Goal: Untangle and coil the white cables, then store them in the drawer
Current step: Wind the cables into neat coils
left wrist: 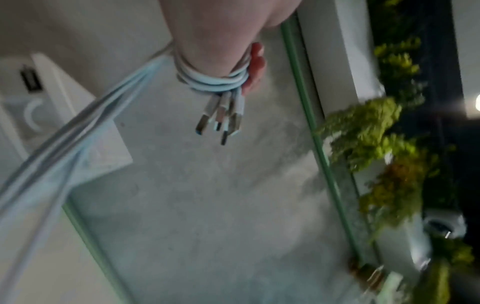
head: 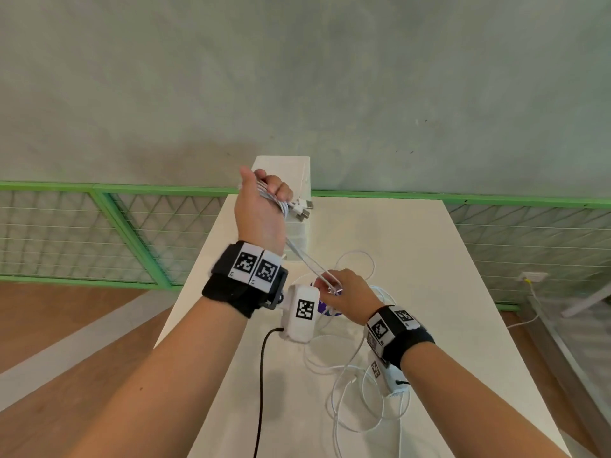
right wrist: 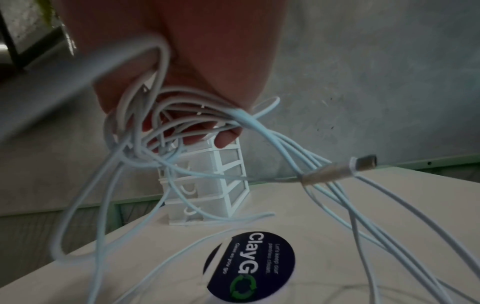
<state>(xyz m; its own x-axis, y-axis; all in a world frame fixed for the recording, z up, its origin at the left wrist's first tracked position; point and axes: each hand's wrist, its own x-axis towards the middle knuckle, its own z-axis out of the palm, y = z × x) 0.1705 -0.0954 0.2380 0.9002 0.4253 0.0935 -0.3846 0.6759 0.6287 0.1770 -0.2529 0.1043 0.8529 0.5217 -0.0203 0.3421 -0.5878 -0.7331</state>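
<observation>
My left hand is raised above the table and grips a bundle of white cables wound round it. Their USB plugs stick out past the fingers. Taut strands run down from that hand to my right hand, which holds them low over the table among tangled loops. One plug hangs free beside the right hand. More white cable lies loose on the table. A white drawer unit stands at the table's far end, behind the left hand.
The white table is narrow, with wooden floor on both sides. A dark round sticker lies on it under the right hand. A green-framed mesh fence and a grey wall stand behind. A black cord hangs from the left wrist camera.
</observation>
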